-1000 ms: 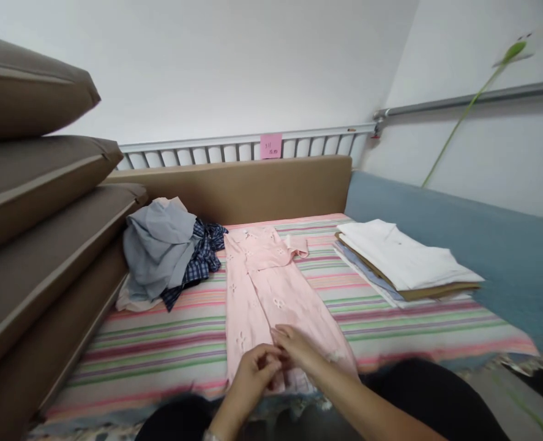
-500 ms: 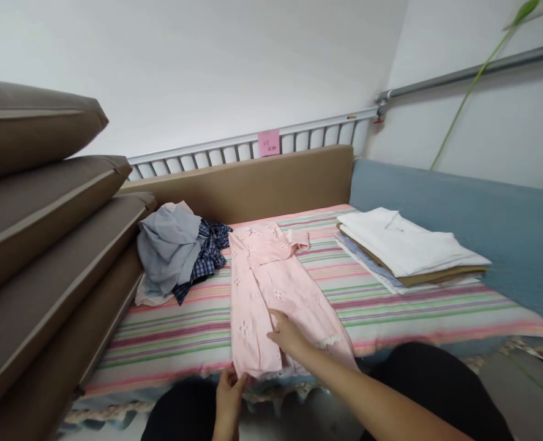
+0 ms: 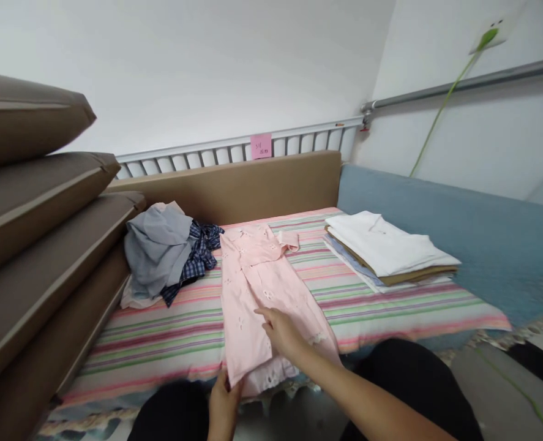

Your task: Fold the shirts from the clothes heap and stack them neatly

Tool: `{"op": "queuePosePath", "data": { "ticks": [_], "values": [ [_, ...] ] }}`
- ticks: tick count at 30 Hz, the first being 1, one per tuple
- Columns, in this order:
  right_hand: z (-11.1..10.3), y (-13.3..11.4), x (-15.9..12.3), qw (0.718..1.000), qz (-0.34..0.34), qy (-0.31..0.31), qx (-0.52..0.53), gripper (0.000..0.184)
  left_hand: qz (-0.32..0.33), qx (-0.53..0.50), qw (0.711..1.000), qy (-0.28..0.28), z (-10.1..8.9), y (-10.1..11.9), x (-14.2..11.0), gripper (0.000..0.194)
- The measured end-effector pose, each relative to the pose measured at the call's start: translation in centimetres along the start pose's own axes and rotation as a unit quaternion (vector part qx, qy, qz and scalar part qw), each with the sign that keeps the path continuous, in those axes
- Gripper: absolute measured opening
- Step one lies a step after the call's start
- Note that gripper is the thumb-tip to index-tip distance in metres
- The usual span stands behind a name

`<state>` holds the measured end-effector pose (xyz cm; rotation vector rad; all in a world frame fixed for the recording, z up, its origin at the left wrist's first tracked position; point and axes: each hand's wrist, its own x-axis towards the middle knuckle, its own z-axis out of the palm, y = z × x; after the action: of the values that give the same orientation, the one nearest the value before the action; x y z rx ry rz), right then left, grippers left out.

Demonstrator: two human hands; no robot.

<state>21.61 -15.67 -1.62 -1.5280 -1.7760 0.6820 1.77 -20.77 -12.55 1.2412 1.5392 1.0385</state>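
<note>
A pink dress [image 3: 275, 275] with cut-out flower shapes lies lengthwise in front of me, its left side folded over the middle and a short sleeve sticking out at the right. My left hand [image 3: 224, 395] pinches the bottom left corner of the dress at the near edge of the striped cloth. Lying on the lower middle of the dress, my right hand [image 3: 283, 334] has its index finger stretched out along the folded edge; its other fingers are partly hidden.
A crumpled pile of grey and plaid clothes [image 3: 158, 248] lies at the left, beside stacked brown cushions [image 3: 46, 208]. A stack of folded clothes [image 3: 385, 245], white on top, sits at the right on the striped cloth [image 3: 161, 334]. Behind runs a brown backrest [image 3: 253, 190].
My left hand has lifted the dress's bottom left corner slightly, showing more of the hem underneath. My right hand stays on the dress. The whole view has shifted a little.
</note>
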Motion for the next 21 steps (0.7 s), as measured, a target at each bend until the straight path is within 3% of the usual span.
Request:
{"op": "queuePosePath", "data": {
  "ticks": [3, 7, 9, 14, 17, 21],
  "values": [
    [-0.4, 0.2, 0.0, 1.000, -0.021, 0.007, -0.012, 0.047, 0.003, 0.061, 0.998, -0.011, -0.3, 0.1, -0.4, 0.027],
    [-0.2, 2.8, 0.0, 0.998, 0.029, -0.024, -0.057, 0.049, -0.007, 0.133, 0.991, -0.010, -0.3, 1.0, -1.5, 0.019],
    [-0.1, 3.7, 0.1, 0.998, 0.014, -0.023, -0.062, 0.049, -0.008, 0.157, 0.988, -0.007, -0.2, 1.6, -2.0, 0.014],
    [-0.6, 3.4, 0.4, 0.996, 0.001, -0.025, -0.085, 0.047, -0.012, 0.227, 0.974, 0.017, -0.1, 2.4, -3.4, 0.004],
    [-0.8, 3.1, 0.4, 0.996, 0.002, -0.027, -0.082, 0.047, 0.008, 0.248, 0.968, 0.032, -0.2, 2.7, -4.5, 0.006],
    [-0.4, 3.8, 0.1, 0.993, 0.023, -0.047, -0.102, 0.046, 0.089, 0.252, 0.962, 0.053, -0.4, 2.8, -5.9, 0.014]
  ]
}}
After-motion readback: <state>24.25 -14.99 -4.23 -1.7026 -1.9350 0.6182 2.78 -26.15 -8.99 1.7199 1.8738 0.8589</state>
